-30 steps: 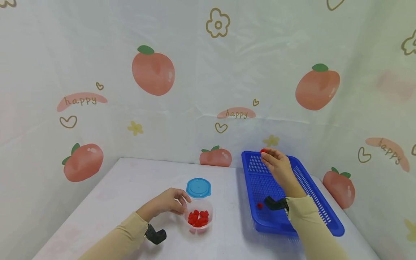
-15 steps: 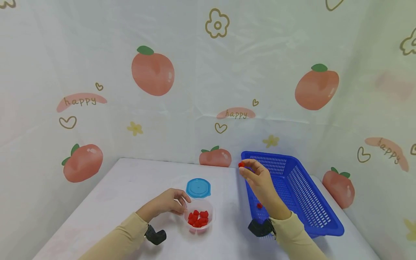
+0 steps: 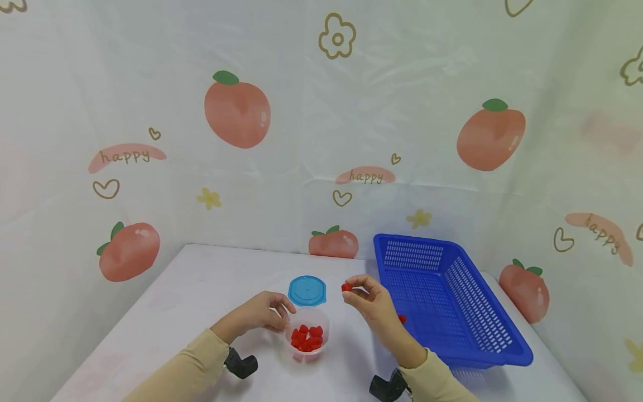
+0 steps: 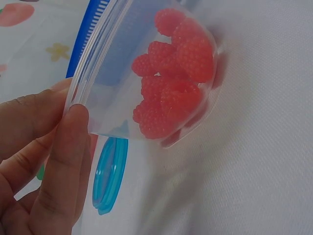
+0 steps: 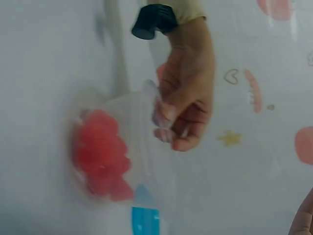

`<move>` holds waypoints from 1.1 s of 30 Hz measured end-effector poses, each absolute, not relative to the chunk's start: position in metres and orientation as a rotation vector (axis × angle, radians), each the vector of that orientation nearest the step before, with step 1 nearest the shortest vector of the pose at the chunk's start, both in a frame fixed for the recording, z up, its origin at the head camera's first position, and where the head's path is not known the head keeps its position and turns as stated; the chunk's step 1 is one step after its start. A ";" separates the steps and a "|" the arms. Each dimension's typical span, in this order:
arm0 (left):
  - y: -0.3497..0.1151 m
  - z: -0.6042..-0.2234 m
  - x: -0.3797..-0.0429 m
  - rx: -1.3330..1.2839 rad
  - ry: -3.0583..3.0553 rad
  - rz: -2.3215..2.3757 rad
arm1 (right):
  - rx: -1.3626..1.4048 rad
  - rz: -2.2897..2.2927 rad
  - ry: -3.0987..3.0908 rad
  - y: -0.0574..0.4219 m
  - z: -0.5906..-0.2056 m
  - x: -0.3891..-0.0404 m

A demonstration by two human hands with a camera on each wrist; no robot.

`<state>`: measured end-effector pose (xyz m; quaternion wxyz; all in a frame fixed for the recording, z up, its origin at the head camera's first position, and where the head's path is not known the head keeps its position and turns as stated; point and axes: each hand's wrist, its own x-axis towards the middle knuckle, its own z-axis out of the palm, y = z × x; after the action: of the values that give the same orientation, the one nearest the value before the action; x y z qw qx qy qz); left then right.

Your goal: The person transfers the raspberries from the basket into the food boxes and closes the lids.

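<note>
My left hand (image 3: 258, 312) pinches the rim of a clear plastic tub (image 4: 105, 54) between thumb and fingers. The tub stands upright on the table, with several red raspberries (image 4: 166, 93) at its bottom. In the head view my right hand (image 3: 379, 312) holds one raspberry (image 3: 346, 287) at its thumb and fingertips. It hovers between the blue basket (image 3: 384, 262) and the tub, up and to the right of the tub's opening. The right wrist view is blurred; only a sliver of the right hand (image 5: 303, 218) shows at its lower right edge, and its raspberry is out of sight.
A blue lid (image 3: 307, 290) lies on the white table (image 3: 226, 268) just behind the tub. Partly hidden by the right hand, another raspberry (image 3: 402, 319) rests in the basket near its left wall. A patterned curtain (image 3: 281, 195) hangs close behind the table.
Carrying its raspberry, my right hand has come from over the basket leftward and nearer, past the basket's left edge. The left hand and the tub have stayed in place.
</note>
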<state>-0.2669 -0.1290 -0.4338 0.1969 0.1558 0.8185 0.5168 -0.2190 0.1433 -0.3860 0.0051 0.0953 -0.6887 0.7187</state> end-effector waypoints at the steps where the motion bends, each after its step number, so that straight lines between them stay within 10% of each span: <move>1: -0.129 -0.434 -0.267 0.438 2.290 1.449 | 0.313 2.251 -2.177 0.142 -0.390 -0.218; 33: -0.128 -0.436 -0.267 0.426 2.315 1.439 | 0.327 2.237 -2.419 0.124 -0.449 -0.214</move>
<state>-0.2673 -0.1281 -0.4356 0.1902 0.1516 0.8239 0.5120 -0.2139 0.1239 -0.4491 -0.0844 0.0986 -0.7279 0.6733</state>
